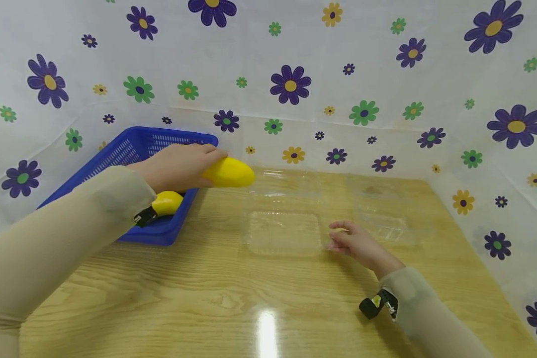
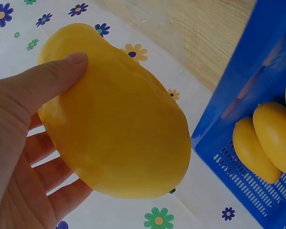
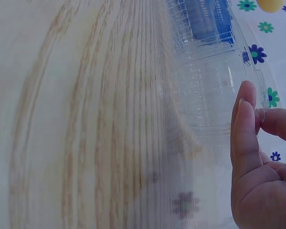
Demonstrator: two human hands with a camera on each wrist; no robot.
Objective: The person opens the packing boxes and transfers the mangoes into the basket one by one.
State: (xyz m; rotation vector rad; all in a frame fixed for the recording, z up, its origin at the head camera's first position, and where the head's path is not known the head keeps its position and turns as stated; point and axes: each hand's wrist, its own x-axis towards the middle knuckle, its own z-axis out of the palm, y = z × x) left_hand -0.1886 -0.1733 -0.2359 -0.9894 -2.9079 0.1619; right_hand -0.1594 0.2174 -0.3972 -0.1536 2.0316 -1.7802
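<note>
My left hand (image 1: pixel 176 161) holds a yellow mango (image 1: pixel 230 173) in the air, just right of the blue basket's far end. In the left wrist view the thumb lies across the mango (image 2: pixel 119 119), with the fingers behind it. Below and to the right, a clear plastic clamshell box (image 1: pixel 284 233) stands on the table with its lid raised at the back. My right hand (image 1: pixel 358 248) is at the box's right side. The right wrist view shows its thumb and fingers pinching the thin edge of the clear box (image 3: pixel 205 81).
The blue basket (image 1: pixel 163 238) stands at the left with more yellow mangoes (image 2: pixel 271 138) inside. A second open clear box (image 1: pixel 382 226) sits right of the first. Flower-printed sheeting (image 1: pixel 259 59) rises behind the wooden table (image 1: pixel 197 298) and along its sides.
</note>
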